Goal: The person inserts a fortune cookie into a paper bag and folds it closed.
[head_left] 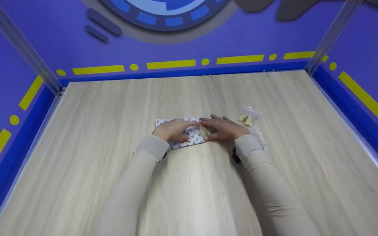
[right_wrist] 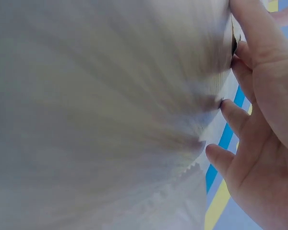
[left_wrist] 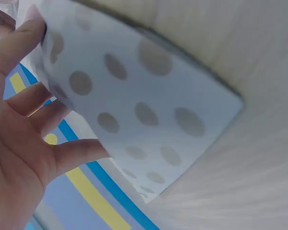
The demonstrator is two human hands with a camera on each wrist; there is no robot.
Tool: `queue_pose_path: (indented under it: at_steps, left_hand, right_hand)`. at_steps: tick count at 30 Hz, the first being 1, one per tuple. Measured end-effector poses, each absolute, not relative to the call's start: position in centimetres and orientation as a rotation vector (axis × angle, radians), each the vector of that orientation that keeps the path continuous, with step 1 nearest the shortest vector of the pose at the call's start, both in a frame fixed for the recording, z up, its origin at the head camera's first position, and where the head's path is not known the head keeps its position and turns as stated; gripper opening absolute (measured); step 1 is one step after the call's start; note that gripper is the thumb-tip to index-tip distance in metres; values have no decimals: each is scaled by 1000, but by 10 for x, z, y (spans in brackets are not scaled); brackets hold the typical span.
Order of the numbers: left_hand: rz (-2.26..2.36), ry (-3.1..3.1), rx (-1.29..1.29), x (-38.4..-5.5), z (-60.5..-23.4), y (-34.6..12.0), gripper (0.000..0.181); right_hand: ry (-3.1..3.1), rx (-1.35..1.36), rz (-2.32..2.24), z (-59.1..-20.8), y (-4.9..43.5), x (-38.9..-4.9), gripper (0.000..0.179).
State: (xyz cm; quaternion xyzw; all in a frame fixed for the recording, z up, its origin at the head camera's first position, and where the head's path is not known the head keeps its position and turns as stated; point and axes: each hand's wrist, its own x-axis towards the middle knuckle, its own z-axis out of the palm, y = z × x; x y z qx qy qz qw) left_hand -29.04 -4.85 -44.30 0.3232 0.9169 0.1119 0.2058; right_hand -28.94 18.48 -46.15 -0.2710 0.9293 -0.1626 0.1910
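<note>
A flat white packet with grey polka dots lies on the table; the left wrist view shows its dotted face up close. My left hand rests across it, thumb and fingers extended over the dotted top. At the packet's right end is a plain brownish strip. Over this end my right hand spreads, index fingertip at the far corner and thumb at the near one. In the right wrist view, the right hand's fingers point down at the tabletop. The packet's left part is partly covered by my left hand.
Right of my right hand lies a clear plastic bag beside pale yellow pieces. More crinkled clear plastic sits by the right cuff. Blue-purple panels wall the wooden table at the back and sides.
</note>
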Motion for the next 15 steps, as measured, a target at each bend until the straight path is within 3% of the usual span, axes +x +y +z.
queue_pose_path:
  at_steps: [15]
  left_hand:
    - [425, 2602, 892, -290, -450, -53, 75]
  right_hand:
    - [2642, -825, -396, -461, 184, -287, 74]
